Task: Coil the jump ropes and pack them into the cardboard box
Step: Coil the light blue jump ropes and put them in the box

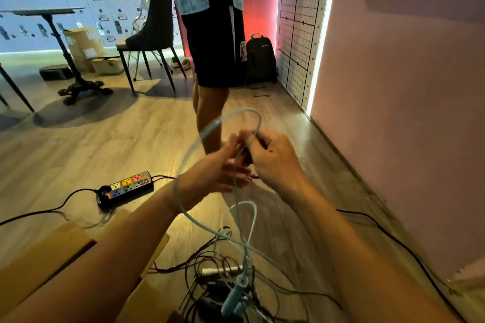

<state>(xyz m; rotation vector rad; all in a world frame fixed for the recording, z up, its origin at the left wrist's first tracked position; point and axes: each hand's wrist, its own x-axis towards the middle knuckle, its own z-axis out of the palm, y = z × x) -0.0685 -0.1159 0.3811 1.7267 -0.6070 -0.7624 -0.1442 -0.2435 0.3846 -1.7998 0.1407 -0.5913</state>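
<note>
Jump rope, pale blue, pinched in the curled right fingers just under the top of a raised loop. Left fingers blurred, stretched in against the right ones at the same spot; gripping or only touching, cannot tell. Right hand and left hand close together, held up over the wooden floor. From the pinch, up and over in an arc, then down across the left wrist and on to a heap on the floor between the forearms. Pale blue handle low in that heap, among tangled black cables. Cardboard box at lower left, flaps open, partly under the left forearm. Farther out: power strip with coloured sockets on the floor, left of the hands; bare legs of a standing person just beyond the hands; dark chair, table and black backpack at the back; pink wall along the right.
</note>
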